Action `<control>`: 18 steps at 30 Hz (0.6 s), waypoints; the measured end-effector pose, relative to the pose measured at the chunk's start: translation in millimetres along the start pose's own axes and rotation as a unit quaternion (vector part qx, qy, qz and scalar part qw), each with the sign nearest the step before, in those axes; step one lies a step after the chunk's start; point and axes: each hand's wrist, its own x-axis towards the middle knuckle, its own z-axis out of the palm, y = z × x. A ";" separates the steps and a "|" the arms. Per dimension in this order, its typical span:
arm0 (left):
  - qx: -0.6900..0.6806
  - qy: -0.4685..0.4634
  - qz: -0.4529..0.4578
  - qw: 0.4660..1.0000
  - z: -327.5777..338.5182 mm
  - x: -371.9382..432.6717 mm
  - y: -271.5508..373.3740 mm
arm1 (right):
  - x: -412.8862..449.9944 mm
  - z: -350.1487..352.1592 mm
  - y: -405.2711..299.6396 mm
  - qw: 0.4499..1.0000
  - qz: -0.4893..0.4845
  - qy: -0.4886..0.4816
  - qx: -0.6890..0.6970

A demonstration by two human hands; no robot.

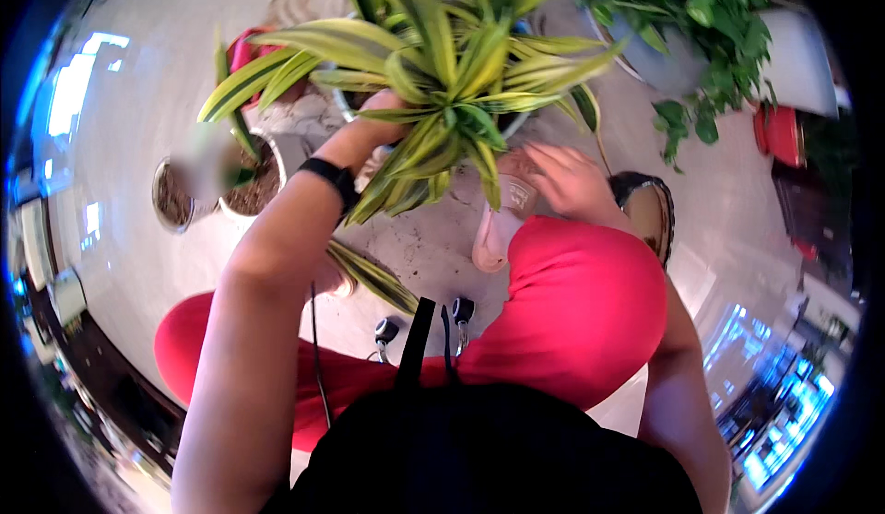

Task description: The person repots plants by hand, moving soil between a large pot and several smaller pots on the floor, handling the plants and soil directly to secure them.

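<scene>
A large potted plant with long yellow-green striped leaves (442,64) stands before me, and its leaves cover most of its pale pot (343,102). My left hand (384,116) reaches in under the leaves at the pot's left side; its fingertips are hidden, so what it holds does not show. A black band (332,176) is on that wrist. To the right of the pot, my right hand (563,175) is near my pink shoe (518,192), fingers extended towards the pot and nothing visible in them. A loose striped leaf (377,279) lies on the floor between my legs.
At left stand a white pot of soil (276,168) and a smaller soil-filled container (171,196). Behind them lies something red (243,51). A leafy green plant (719,44) is at upper right, a dark-rimmed round container (650,210) by my right knee. Soil crumbs dot the floor (415,244).
</scene>
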 end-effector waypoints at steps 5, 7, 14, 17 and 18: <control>-0.031 -0.042 0.008 0.999 -0.3 5.7 3.3 | 77.3 23.8 -2.7 0.979 -0.068 -0.160 -0.106; -0.010 -0.060 -0.014 0.998 -1.5 5.3 6.4 | 94.4 24.4 -2.7 0.950 -0.019 -0.291 -0.107; 0.067 -0.027 -0.049 0.996 30.8 1.0 -21.5 | 124.1 82.7 38.4 0.894 -0.130 -0.427 -0.045; -0.084 -0.010 -0.101 0.991 55.9 10.3 -39.0 | 126.5 119.0 67.8 0.825 -0.159 -0.535 0.090; -0.003 0.006 -0.067 0.998 56.2 10.6 -40.4 | 125.5 124.7 71.6 0.844 -0.176 -0.504 0.055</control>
